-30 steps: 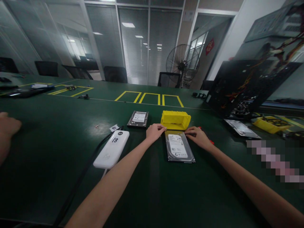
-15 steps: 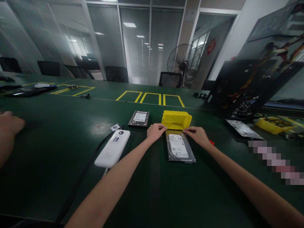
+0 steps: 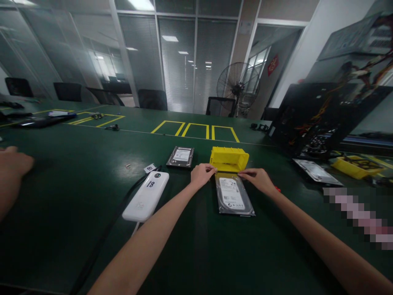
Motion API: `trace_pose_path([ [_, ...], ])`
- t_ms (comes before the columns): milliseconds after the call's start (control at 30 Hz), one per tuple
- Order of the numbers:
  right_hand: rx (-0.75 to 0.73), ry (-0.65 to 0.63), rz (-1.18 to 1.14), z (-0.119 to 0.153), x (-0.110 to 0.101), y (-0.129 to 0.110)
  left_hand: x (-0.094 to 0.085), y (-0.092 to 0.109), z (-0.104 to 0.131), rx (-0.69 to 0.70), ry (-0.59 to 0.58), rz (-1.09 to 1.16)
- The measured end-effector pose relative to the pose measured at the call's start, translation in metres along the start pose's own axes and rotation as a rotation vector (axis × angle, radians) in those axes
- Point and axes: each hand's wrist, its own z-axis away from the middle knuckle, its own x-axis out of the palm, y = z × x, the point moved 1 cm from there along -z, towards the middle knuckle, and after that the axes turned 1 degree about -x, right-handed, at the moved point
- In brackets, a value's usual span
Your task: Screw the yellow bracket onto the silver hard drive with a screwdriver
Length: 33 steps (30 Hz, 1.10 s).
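A silver hard drive [image 3: 232, 194] with a white label lies flat on the green table in front of me. Just behind it a small yellow bin [image 3: 229, 159] rests tipped on its side, its mouth facing me. At the drive's far left corner is my left hand [image 3: 202, 175], thumb and fingertips pinched together. My right hand [image 3: 257, 179] pinches in the same way at the far right corner. What lies between the fingertips of either hand is too small to make out. A second hard drive [image 3: 180, 157] lies left of the bin.
Left of my forearm sits a white power bank [image 3: 146, 196] with a cable. Another person's hand [image 3: 15, 164] is at the left edge. To the right stand an open computer case [image 3: 325, 114], another drive [image 3: 317, 172] and a yellow bin of parts [image 3: 357, 167].
The whole view has shifted slightly, so things sit a little lower in the picture. Both hands keep their pinched pose at the drive's far corners.
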Motion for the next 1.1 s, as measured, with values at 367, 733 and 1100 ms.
trace_pose_path([
  [367, -0.084, -0.014, 0.003, 0.001, 0.002, 0.004, -0.001, 0.001, 0.001, 0.000, -0.008, 0.011],
  [733, -0.151, -0.021, 0.064, -0.001, 0.005, 0.011, 0.001, -0.001, 0.000, 0.001, 0.002, 0.006],
  [1100, -0.132, 0.003, 0.075, -0.002, 0.007, 0.012, -0.001, 0.001, 0.001, 0.001, -0.002, -0.012],
])
